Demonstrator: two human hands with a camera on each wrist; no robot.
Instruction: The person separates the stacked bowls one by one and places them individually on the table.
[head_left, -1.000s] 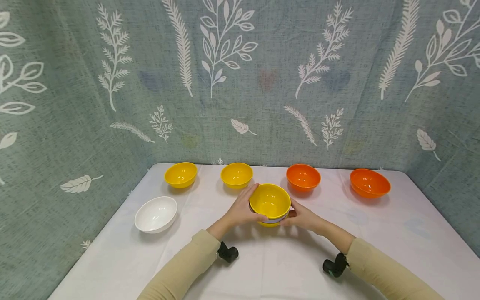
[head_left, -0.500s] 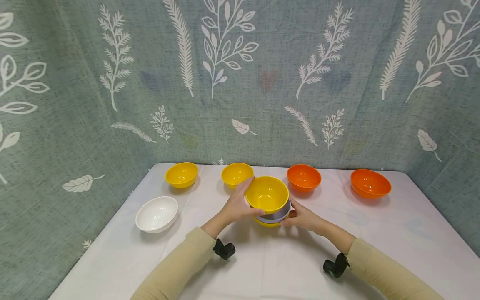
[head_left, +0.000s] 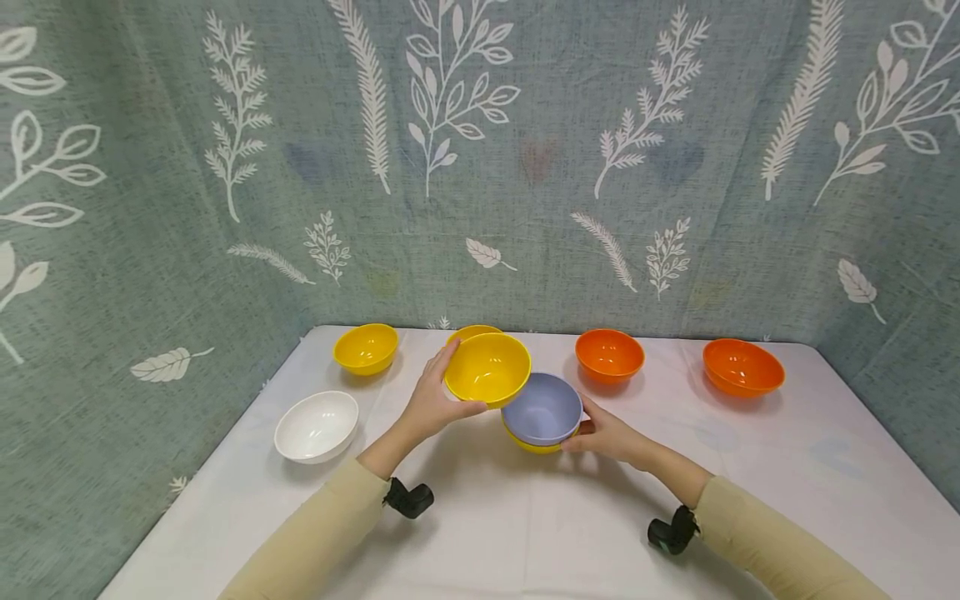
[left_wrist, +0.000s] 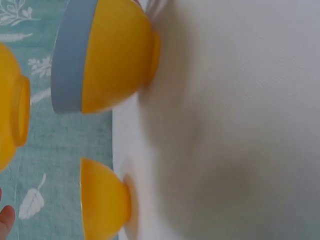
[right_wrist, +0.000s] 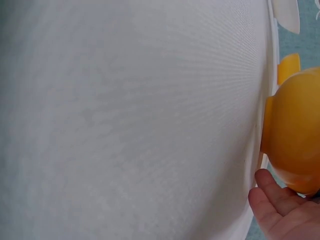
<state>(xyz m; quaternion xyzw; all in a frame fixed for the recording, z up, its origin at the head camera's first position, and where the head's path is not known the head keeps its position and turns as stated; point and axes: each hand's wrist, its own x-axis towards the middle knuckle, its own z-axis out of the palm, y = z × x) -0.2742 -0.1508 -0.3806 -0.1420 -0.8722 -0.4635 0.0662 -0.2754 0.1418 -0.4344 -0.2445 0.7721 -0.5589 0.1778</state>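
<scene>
In the head view my left hand grips a yellow bowl by its left side, held up off the table. Just right of it, a lavender bowl sits nested in another yellow bowl. My right hand holds the right side of that stack, thumb low in front. The left wrist view shows the lifted bowl apart from the stack's yellow bowl. In the right wrist view my right hand touches the underside of the yellow bowl.
Along the back stand a yellow bowl, a second one partly hidden behind the lifted bowl, and two orange bowls. A white bowl stands at the left on the white-covered table. A patterned curtain hangs behind.
My left hand has lifted the top yellow bowl out of the stack and moved it left, uncovering the lavender bowl. My right hand has stayed at the stack.
</scene>
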